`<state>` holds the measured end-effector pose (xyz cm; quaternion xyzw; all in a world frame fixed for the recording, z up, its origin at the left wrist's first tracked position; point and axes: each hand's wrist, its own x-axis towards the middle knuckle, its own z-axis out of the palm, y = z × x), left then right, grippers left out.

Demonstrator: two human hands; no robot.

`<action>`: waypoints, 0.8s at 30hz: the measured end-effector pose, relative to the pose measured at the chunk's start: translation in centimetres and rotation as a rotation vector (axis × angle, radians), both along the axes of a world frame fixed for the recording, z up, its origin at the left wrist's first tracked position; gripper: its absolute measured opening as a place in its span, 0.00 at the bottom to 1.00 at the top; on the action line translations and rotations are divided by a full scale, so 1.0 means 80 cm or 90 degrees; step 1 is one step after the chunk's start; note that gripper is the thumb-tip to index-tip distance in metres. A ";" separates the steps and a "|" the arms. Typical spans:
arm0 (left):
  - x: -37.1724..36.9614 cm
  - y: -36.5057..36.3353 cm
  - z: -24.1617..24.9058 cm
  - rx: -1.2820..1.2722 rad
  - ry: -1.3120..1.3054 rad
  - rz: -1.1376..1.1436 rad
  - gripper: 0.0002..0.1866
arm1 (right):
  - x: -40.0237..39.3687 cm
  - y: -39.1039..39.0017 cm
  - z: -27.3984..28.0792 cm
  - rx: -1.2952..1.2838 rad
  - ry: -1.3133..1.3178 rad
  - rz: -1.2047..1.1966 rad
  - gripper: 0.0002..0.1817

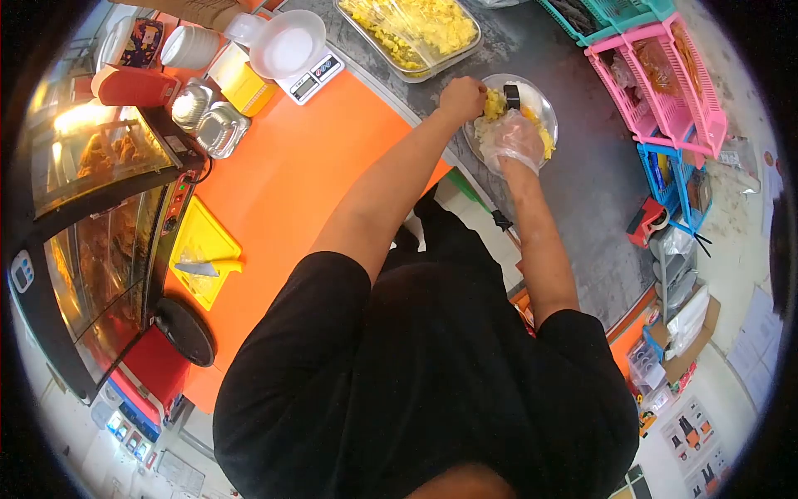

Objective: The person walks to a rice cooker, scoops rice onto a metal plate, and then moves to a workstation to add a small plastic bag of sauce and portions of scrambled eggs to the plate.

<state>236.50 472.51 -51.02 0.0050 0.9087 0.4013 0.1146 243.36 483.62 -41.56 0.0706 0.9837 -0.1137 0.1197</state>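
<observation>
A glass bowl (544, 104) of yellow chopped food (496, 105) stands on the grey counter. My left hand (462, 98), bare, is curled into a fist at the bowl's left rim. A short black utensil (512, 95) sticks out of the food just past its knuckles, and the hand seems to grip it. My right hand (509, 140) wears a clear plastic glove and cups down over the food at the bowl's near side, fingers bent around some of it.
A large tray of yellow food (413, 32) lies beyond the bowl. A scale with a white bowl (291, 46), foil containers (218, 126), a yellow cutting board with a knife (202, 254) and a glass oven (91, 208) are to the left. Pink and blue baskets (669, 83) stand on the right.
</observation>
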 end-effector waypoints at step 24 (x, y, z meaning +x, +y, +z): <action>0.020 0.009 0.015 0.053 0.091 0.133 0.11 | -0.042 0.061 -0.044 -0.695 0.055 -0.311 0.07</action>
